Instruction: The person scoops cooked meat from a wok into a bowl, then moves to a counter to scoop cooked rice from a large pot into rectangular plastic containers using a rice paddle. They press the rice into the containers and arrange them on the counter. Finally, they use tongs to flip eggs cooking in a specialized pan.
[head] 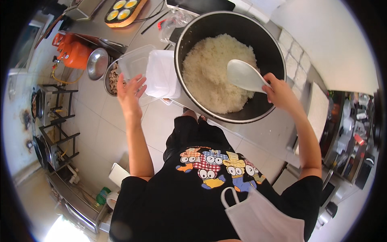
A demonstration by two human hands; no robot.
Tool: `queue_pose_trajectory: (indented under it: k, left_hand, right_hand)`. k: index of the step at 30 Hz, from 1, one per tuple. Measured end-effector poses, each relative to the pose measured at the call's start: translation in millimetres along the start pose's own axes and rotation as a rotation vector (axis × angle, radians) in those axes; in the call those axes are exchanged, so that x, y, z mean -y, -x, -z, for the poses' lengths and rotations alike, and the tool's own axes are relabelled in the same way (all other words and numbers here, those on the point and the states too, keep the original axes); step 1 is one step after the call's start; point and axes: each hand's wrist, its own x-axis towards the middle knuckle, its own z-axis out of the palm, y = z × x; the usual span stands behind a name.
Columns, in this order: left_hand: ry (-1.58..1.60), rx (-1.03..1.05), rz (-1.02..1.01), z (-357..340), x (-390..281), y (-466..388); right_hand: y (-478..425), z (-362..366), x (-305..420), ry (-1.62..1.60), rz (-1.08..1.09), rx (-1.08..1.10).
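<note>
My right hand [279,92] grips the handle of a white rice paddle [246,77]. The paddle's broad end rests against cooked white rice [217,69] in a large, dark-walled pot [266,39]. At the left, my left hand [131,92] supports a clear plastic container [134,59], with fingers spread along its near side; part of their contact is hard to make out through the plastic. Between that container and the pot is a stack of whitish plastic containers [161,74]. Behind my left hand, a metal bowl [106,83] contains brown pieces of food [114,77].
On the steel counter [99,28], an egg pan [124,13] holds several eggs near a clear plastic bag [175,25]. Below stand an orange gas cylinder [72,54] and an empty metal bowl [98,63]. Gas burners [50,103] line the left wall. A face mask [266,216] hangs before me.
</note>
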Motion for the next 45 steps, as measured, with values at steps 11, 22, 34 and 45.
queue_pose_trajectory:
  k: [11,22,34,45]
  left_hand:
    - [1.108,0.797,0.458,35.1,-47.0,-54.7]
    - [1.348,0.974,0.545,-4.4,-41.8,-91.0]
    - [0.526,0.805,0.222,-90.6,-78.6,-60.8]
    - [0.646,0.621,0.471,-213.5,-15.2,4.4]
  right_hand:
    - [-53.5,-43.1,-15.5,0.714,0.251,0.573]
    - [-71.1,-123.5,-1.0,-0.006,0.051,0.818]
    - [-25.6,-7.2,62.9,-0.935,-0.135,0.367]
    - [5.1,-53.9,122.4,0.248,-0.088,-0.246]
